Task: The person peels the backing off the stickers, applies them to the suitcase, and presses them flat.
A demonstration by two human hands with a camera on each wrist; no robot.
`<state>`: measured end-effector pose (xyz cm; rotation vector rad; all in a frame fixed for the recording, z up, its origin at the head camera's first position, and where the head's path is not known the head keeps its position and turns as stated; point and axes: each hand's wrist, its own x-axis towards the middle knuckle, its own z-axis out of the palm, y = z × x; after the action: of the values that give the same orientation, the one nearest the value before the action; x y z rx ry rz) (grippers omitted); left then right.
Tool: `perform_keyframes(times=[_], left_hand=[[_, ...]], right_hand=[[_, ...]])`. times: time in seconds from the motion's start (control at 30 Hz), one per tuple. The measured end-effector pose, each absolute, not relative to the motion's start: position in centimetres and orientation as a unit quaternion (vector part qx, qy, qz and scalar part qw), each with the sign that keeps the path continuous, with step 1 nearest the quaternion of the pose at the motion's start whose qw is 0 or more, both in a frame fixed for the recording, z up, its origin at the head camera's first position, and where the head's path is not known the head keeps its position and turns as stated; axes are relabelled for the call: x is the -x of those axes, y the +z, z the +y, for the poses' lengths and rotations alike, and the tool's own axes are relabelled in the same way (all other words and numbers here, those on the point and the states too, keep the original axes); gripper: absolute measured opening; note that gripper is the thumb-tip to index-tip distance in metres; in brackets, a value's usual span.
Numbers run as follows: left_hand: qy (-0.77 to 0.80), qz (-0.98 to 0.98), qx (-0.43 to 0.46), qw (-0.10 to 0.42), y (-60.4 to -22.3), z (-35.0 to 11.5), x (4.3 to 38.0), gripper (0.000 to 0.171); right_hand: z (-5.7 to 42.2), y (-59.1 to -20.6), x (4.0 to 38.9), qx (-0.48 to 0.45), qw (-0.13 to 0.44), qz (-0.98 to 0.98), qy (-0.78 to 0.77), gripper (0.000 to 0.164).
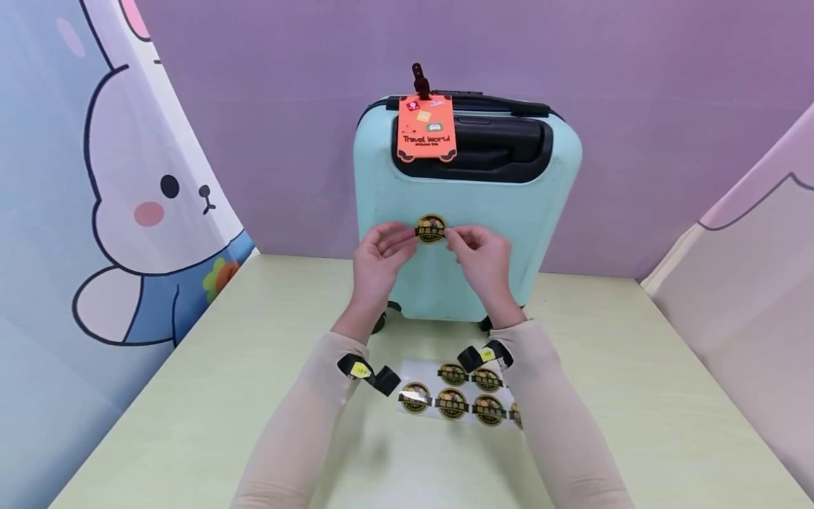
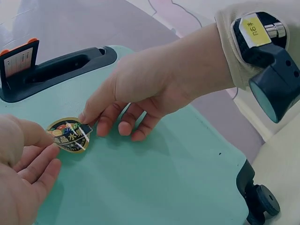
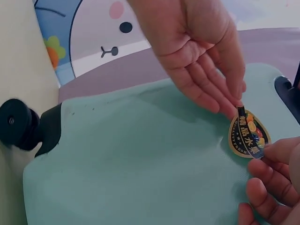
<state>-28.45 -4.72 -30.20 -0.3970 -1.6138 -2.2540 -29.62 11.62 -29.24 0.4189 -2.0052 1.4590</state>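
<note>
One sticker (image 1: 431, 228) lies between left fingers (image 1: 400, 239) and right fingers (image 1: 456, 241), edges pinched.

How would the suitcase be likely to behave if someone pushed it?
The suitcase may roll, since wheels show at its lower corners. Its smooth, hard-looking shell would probably stay stiff. Standing tall, it might tip if pushed high.

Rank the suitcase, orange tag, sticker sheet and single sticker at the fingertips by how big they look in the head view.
Largest to smallest:
1. suitcase
2. sticker sheet, though partly covered
3. orange tag
4. single sticker
</note>
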Motion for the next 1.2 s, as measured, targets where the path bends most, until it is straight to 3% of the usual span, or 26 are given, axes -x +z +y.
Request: perform_keyframes(times=[0.8, 1.0, 1.2], left_hand=[[-0.796, -0.563, 0.174, 0.139, -30.4, -5.0, 28.2, 0.051], [-0.801, -0.558, 0.174, 0.127, -30.4, -5.2, 28.1, 0.052], [-0.806, -0.554, 0.176, 0.114, -30.4, -5.5, 28.1, 0.051]], right_hand=[[12.2, -30.4, 29.3, -0.210, 0.356, -0.739, 0.531, 0.022], [11.8, -29.8, 29.1, -0.244, 0.288, -0.672, 0.637, 0.018], [10.8, -28.9, 29.2, -0.293, 0.185, -0.591, 0.728, 0.026]])
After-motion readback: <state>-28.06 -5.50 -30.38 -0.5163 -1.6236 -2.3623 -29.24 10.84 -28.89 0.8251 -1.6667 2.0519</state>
